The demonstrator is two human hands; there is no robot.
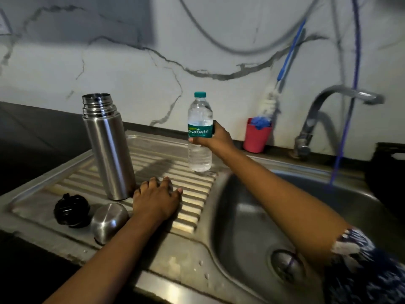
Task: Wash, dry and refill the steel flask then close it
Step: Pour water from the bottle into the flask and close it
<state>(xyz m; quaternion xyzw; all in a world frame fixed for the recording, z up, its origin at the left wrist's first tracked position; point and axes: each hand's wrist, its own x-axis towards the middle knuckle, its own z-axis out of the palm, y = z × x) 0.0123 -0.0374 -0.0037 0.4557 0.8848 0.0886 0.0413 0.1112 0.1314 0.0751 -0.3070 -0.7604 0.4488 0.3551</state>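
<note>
Head view, steel flask point(108, 148) upright, open mouth up, right hand point(217, 139) gripping upright water bottle point(200, 113), left hand point(156, 200) resting flat.

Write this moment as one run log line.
right hand: grips capped water bottle | left hand: rests on drainboard | steel flask: upright, uncapped

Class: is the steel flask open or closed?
Open. The steel flask has a bare threaded mouth; black stopper and steel cap lie beside it.

Steel drainboard point(195, 208), flask point(107, 148), black stopper point(71, 210), cap point(109, 220)
</note>
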